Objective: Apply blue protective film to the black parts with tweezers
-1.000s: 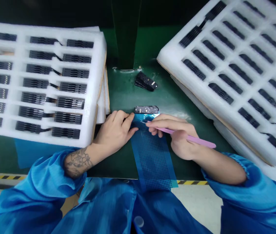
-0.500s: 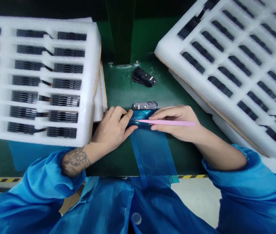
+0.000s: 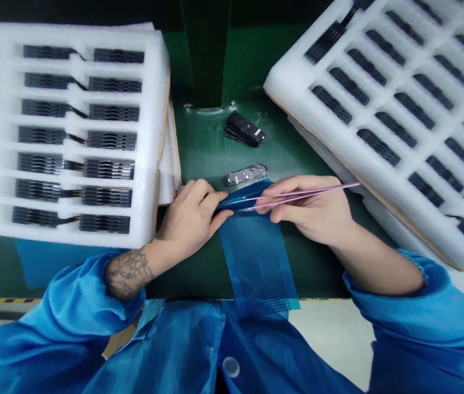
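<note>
My left hand (image 3: 191,213) is closed at the edge of a blue plastic film sheet (image 3: 259,257), its thumb and forefinger on the raised far end. In my right hand (image 3: 318,210) is a pair of pink tweezers (image 3: 332,188), the arms slightly apart and the tips over the film. The sheet carries rows of small dark squares and hangs over the table's front edge. Just beyond the film lies a slim black electronic part (image 3: 247,174), tilted a little. Farther back sits a fanned stack of similar black parts (image 3: 243,130).
White foam trays (image 3: 150,137) stand stacked on the left, their slots filled with black parts. More foam trays (image 3: 287,82) stand at an angle on the right. A dark upright post (image 3: 206,60) meets the green table (image 3: 199,150) at the back. Another blue sheet (image 3: 47,262) lies front left.
The right hand has shifted right and turned the tweezers, so both arms now show. The film's far end has lifted and folded. The slim black part has tilted slightly.
</note>
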Tool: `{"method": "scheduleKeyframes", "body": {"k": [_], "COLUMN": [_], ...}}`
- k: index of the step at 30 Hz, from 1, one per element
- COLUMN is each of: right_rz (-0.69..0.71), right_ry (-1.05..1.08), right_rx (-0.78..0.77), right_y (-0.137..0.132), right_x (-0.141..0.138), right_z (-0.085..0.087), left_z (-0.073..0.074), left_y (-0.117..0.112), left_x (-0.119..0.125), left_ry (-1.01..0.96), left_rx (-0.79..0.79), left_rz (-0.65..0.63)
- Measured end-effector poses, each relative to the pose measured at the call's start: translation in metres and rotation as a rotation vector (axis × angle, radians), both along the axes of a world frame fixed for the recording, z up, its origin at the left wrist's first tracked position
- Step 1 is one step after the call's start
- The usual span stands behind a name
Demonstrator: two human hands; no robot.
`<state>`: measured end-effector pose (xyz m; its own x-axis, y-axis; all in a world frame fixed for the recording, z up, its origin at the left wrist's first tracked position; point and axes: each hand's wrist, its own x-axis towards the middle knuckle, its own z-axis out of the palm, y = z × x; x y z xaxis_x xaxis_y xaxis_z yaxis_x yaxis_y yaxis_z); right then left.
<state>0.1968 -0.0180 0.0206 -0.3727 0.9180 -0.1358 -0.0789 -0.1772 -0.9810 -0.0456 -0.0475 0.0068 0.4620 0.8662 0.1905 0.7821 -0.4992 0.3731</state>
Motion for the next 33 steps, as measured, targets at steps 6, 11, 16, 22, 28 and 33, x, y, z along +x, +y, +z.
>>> {"method": "scheduleKeyframes", "body": {"k": [6, 11, 16, 22, 28, 33], "right_rz": [0.007, -0.003, 0.05, -0.107, -0.164, -0.153], "right_ry": [-0.105, -0.069, -0.03, -0.083, -0.152, -0.173], "right_rx": [0.085, 0.109, 0.081, 0.149, 0.183, 0.185], "right_y": [0.0011, -0.0002, 0.0017, -0.0002, -0.0026, -0.0012], "right_x": [-0.0012, -0.0017, -0.0024, -0.0066, -0.009, -0.0082], "right_z": [-0.0021, -0.0034, -0.0068, -0.0071, -0.0089, -0.0101], "left_z": [0.0014, 0.0033, 0.0076, 0.008, 0.0066, 0.0056], "left_y": [0.0011, 0.0005, -0.0001, -0.0016, -0.0007, 0.0002], "left_x": [0.0012, 0.0, 0.0033, 0.0078, 0.0075, 0.0076], "left_ry": [-0.111, -0.237, -0.341, -0.373, -0.367, -0.373], "left_rx": [-0.093, -0.182, -0.209, -0.188, -0.158, -0.139], "left_rz": [0.027, 0.055, 0.11, 0.182, 0.152, 0.138]}}
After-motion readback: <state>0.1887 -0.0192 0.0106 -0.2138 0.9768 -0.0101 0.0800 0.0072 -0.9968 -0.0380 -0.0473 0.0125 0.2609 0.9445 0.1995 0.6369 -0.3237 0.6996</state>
